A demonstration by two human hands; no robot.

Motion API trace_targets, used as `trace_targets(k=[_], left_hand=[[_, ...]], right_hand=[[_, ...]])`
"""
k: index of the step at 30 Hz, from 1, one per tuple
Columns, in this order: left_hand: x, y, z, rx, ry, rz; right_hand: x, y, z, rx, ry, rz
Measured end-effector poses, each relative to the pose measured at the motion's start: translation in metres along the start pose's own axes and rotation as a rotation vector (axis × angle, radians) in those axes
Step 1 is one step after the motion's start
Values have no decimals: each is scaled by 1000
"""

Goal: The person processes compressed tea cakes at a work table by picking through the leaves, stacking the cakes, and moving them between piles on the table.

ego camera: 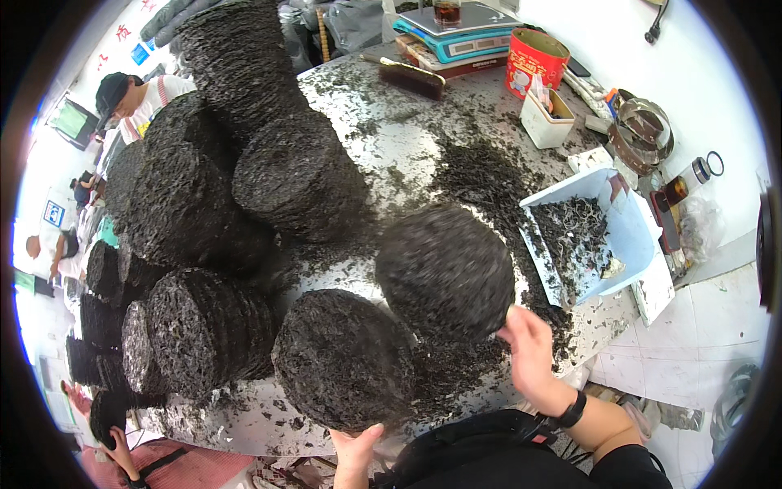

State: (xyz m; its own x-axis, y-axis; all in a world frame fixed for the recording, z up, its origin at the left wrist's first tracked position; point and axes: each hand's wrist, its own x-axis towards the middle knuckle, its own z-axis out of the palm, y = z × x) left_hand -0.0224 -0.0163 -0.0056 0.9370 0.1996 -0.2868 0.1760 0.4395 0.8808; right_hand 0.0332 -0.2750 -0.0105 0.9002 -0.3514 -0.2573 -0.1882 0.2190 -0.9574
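Round dark discs that look like dried seaweed fill much of the view. My right hand [528, 348] grips the lower right edge of one seaweed disc [446, 272], which is blurred and held over the table. Below and to the left, my left hand [355, 449] has its thumb on the near edge of another seaweed disc [343, 360]; whether more discs lie under it is hidden. Tall stacks of discs [299, 174] stand on the metal table [397, 147] to the left. Loose dark scraps [482, 177] lie beyond the disc in my right hand.
At right lies a pale blue scoop-like bin [629, 238] holding scraps. Farther back are a brush [412, 79], a white container [547, 122], a red tin [537, 61] and a scale [458, 40] with a glass on it. A co-worker's hands [122, 449] hold a disc at lower left.
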Motion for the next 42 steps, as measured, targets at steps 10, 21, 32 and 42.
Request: trace_targets(k=[10, 21, 32, 42], left_hand=[[4, -2, 15, -230, -40, -173], [12, -7, 3, -142, -145, -139], [8, -6, -10, -116, -179, -175], [7, -1, -25, -142, -63, -125]], right_hand=[[-24, -13, 29, -577, -684, -753], [-23, -7, 51, -610, -781, -910], [-33, -24, 56, -666, -680, -957], [-1, -3, 3, 271, 29, 36]])
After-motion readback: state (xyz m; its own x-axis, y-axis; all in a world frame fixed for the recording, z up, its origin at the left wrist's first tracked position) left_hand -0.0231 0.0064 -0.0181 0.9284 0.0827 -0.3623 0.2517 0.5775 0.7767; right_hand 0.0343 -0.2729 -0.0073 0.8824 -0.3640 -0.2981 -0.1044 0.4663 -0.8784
